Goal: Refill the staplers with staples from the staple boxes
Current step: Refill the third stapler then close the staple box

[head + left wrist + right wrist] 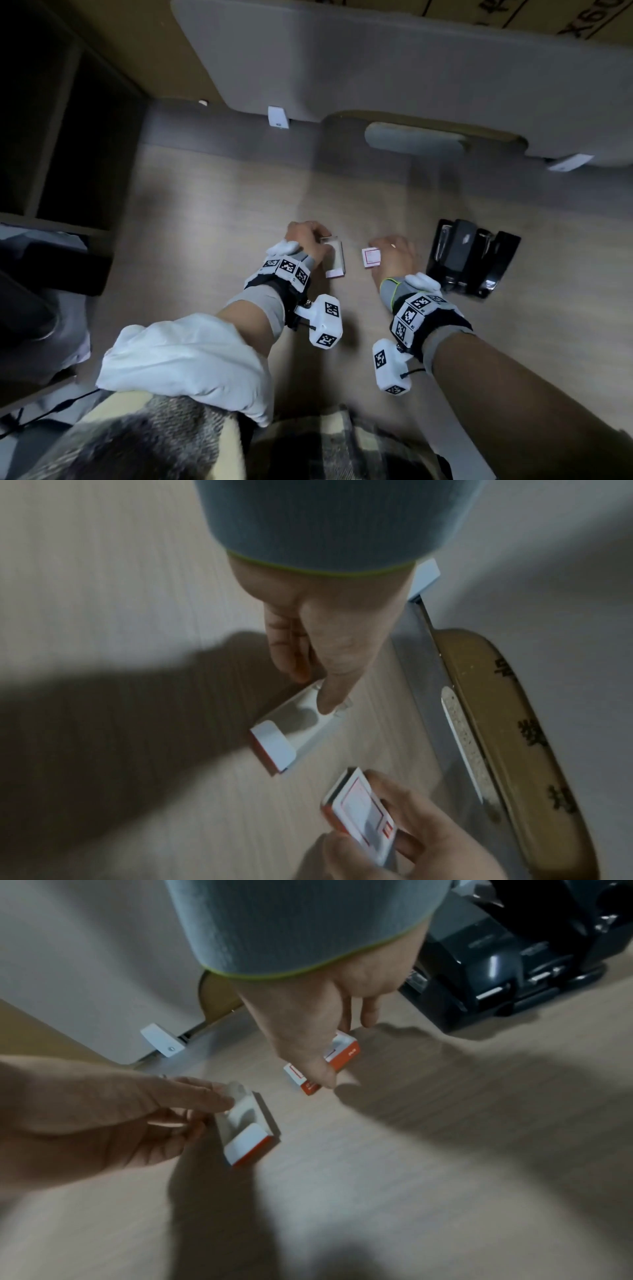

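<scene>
Two small red-and-white staple boxes are on the pale wooden desk (212,205). My left hand (317,240) holds the open white tray (335,262) at its far end; in the left wrist view the thumb (330,696) presses inside the tray (294,734). Whether staples lie in it I cannot tell. My right hand (376,255) pinches the second box (371,257), thumb and fingers on its sides (342,1053). Just right of that hand several black staplers (469,260) stand side by side, untouched.
A grey panel (376,61) with white clip feet (278,117) runs along the desk's back edge, cardboard behind it. Dark shelving (51,137) stands at the left. Bare desk lies between the hands and the panel.
</scene>
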Motion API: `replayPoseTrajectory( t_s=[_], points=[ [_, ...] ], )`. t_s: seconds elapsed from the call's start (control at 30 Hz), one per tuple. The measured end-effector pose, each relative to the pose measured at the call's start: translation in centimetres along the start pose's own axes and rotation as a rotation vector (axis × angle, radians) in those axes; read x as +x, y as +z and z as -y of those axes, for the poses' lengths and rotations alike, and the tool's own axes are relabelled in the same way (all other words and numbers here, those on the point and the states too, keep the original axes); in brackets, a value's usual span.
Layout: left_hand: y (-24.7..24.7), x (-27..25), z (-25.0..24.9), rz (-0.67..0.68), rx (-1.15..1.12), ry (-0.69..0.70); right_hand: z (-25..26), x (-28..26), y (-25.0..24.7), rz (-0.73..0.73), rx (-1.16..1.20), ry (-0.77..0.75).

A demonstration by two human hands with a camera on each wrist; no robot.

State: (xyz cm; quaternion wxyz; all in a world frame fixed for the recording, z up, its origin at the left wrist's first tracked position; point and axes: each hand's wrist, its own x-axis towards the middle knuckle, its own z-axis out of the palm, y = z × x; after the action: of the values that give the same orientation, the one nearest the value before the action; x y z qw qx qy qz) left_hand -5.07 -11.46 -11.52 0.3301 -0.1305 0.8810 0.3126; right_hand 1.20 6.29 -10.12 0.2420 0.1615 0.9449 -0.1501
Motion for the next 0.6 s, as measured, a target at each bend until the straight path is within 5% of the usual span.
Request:
replayPoseTrajectory(
  t_s=[0.33,0.6],
  points=[
    [-0.1,-1.1,1.5,-0.111,0.002,-0.105,-0.2,-2.0,1.0,-0.039,-0.070,-0.050],
    [0.8,-3.3,2.1,-0.057,-0.029,0.107,0.4,-1.6,1.8,-0.077,-0.002,-0.057]
  ],
)
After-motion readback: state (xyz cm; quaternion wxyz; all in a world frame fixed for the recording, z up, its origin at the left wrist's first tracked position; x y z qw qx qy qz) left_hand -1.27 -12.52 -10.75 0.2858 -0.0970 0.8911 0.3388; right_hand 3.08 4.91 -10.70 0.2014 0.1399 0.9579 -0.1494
